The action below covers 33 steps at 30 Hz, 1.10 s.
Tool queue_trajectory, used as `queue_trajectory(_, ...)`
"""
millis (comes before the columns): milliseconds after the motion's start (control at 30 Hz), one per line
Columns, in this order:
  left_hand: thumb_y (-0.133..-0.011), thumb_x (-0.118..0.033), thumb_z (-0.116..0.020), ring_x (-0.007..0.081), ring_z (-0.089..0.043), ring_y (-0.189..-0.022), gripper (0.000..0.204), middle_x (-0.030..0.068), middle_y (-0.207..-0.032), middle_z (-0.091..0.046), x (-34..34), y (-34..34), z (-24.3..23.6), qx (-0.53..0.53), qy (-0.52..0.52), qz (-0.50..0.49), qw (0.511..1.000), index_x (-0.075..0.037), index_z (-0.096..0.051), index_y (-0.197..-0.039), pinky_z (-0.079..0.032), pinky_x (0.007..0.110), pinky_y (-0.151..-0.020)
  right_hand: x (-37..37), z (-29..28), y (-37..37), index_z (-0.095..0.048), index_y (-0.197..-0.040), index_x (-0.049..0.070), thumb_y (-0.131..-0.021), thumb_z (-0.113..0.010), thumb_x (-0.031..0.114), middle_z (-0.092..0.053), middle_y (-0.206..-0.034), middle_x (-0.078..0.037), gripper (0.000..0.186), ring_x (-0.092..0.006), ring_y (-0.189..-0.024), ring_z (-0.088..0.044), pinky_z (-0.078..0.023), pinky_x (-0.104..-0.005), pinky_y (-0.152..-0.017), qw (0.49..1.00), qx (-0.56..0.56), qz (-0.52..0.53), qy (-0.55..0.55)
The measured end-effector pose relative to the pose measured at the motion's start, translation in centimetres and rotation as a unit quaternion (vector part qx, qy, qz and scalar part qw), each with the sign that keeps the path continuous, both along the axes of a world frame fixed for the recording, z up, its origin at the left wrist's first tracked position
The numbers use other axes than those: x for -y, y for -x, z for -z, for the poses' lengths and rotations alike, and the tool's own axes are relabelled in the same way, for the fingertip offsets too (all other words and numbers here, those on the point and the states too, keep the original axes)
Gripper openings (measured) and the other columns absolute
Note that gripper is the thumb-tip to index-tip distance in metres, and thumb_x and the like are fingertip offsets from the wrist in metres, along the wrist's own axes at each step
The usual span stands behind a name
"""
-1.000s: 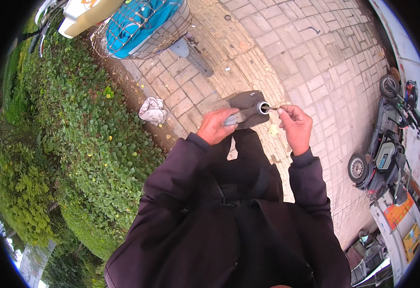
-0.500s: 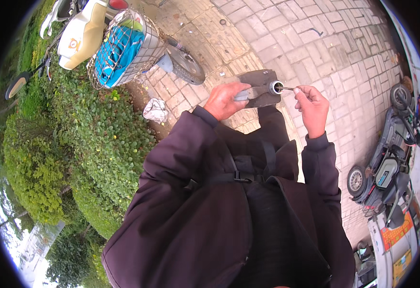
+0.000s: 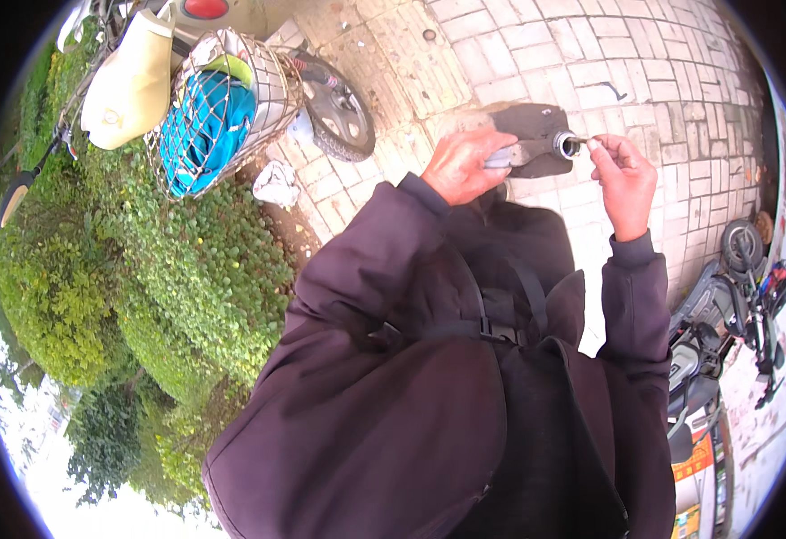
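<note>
My left hand [image 3: 469, 164] is closed around the grey end of a part with a round, pale-rimmed metal ring [image 3: 567, 145] at its right end. The ring's hollow is dark inside. Pinched between thumb and fingers of my right hand [image 3: 624, 180] is a thin rod [image 3: 585, 142], its left end at the ring's opening. How deep the rod reaches cannot be seen. Around and behind the part shows a dark, flat piece [image 3: 536, 120]; I cannot make out what it is.
To the upper left stands a two-wheeler with a wire basket [image 3: 272, 85] holding a blue cloth [image 3: 204, 135]. Below it lies a crumpled whitish bag [image 3: 276, 184]. A hedge [image 3: 186, 260] fills the left. Paving [image 3: 671, 99] spreads ahead; a scooter [image 3: 707, 332] is at the right.
Both hands and the held part sit further right in the picture, as the view has shifted. Less of the rod shows between my right fingers and the ring.
</note>
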<state>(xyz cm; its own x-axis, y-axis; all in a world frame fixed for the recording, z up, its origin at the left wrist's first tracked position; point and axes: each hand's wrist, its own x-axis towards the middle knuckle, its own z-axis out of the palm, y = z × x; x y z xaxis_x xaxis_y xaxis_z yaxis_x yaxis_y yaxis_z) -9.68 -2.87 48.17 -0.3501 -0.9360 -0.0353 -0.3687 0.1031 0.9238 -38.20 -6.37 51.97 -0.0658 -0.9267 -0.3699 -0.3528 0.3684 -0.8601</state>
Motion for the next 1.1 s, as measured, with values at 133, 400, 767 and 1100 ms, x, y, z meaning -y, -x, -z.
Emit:
queue_trajectory(133,-0.086,-0.013,-0.080,0.0445,-0.071,-0.095,0.044,0.0191,-0.104,-0.074,2.5,0.6,0.8,0.036,-0.031,-0.025,0.999,-0.003,-0.072,-0.129,-0.058,0.050,-0.080,4.4,2.5,-0.4,-0.079,-0.112,-0.003,-0.100,-0.077,0.006,-0.075,-0.088,-0.002,0.014,-0.0047,-0.070,-0.060,-0.050,-0.0229,-0.063,0.997,0.071,-0.019,-0.005)
queue_trajectory(400,-0.084,-0.013,-0.084,0.0425,-0.073,-0.089,0.049,0.0205,-0.105,-0.075,4.6,2.2,2.3,0.104,-0.012,-0.148,0.983,-0.001,-0.072,-0.129,-0.059,0.049,-0.076,10.6,7.4,-1.5,-0.080,-0.109,-0.001,-0.099,-0.077,0.006,-0.073,-0.085,0.000,0.012,-0.0037,-0.068,-0.058,-0.048,-0.0227,-0.060,0.988,0.083,-0.119,-0.054)
queue_trajectory(767,-0.083,-0.011,-0.088,0.0346,-0.076,-0.090,0.051,0.0158,-0.104,-0.075,0.6,1.3,4.2,0.186,-0.038,-0.291,0.938,-0.004,-0.073,-0.131,-0.062,0.042,-0.079,14.3,12.2,-9.1,-0.079,-0.102,0.007,-0.093,-0.078,0.019,-0.077,-0.091,-0.011,0.014,-0.0282,-0.079,-0.075,-0.058,-0.0386,-0.072,0.943,-0.042,-0.328,0.040)
queue_trajectory(1100,-0.084,-0.014,-0.085,0.0399,-0.073,-0.089,0.047,0.0194,-0.101,-0.074,-2.5,-1.6,5.5,0.164,-0.097,-0.396,0.898,0.000,-0.073,-0.128,-0.060,0.045,-0.079,13.7,13.7,-16.1,-0.080,-0.099,0.005,-0.093,-0.076,0.018,-0.078,-0.093,-0.013,0.015,-0.0344,-0.085,-0.076,-0.059,-0.0433,-0.076,0.878,-0.097,-0.460,0.086)
